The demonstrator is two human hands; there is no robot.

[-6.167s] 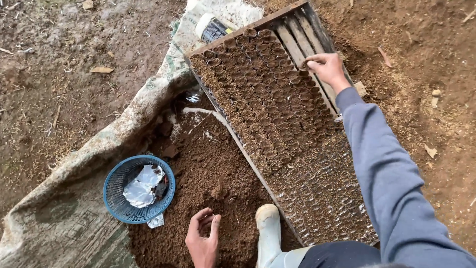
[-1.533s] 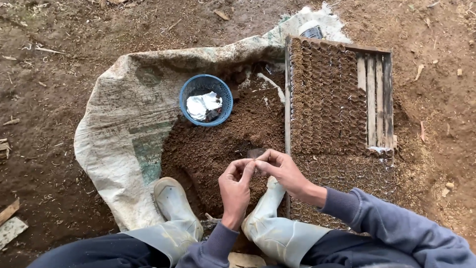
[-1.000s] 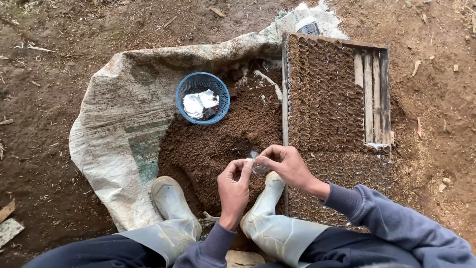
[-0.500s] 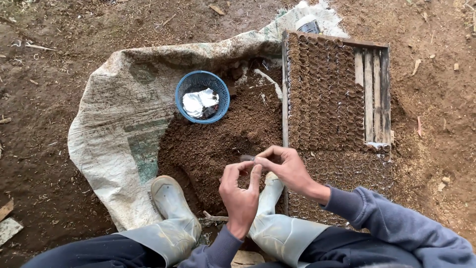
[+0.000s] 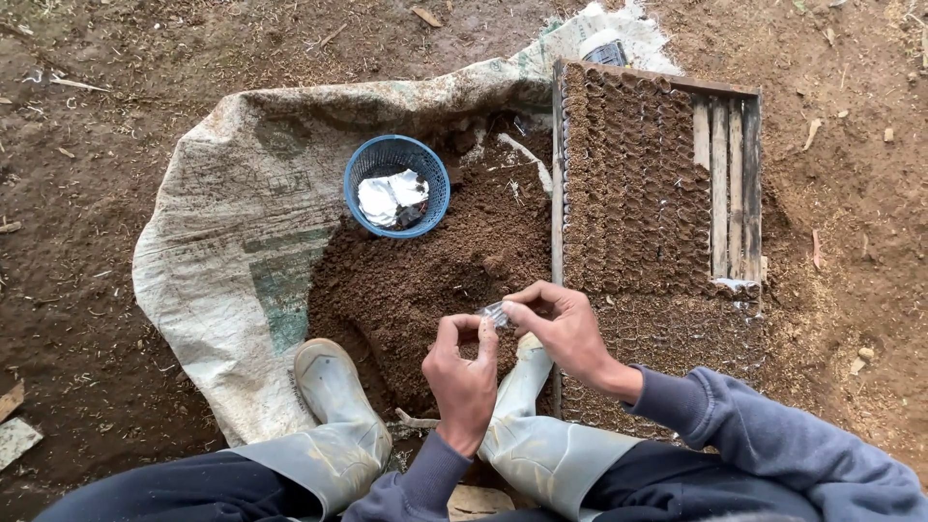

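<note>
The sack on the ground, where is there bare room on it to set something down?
The sack lies bare left of the blue basket, down to the left boot. The bare slats at the wooden tray's right side are also free. It is crowded at the soil heap, where both hands, left and right, pinch a small clear piece.

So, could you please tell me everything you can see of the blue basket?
The blue basket is small, round and open-topped, with a latticed wall that looks like plastic. It stands upright on the pale woven sack, at the upper edge of the brown soil heap. Crumpled white material, perhaps paper or plastic, lies inside with something darker. Neither hand touches it.
</note>
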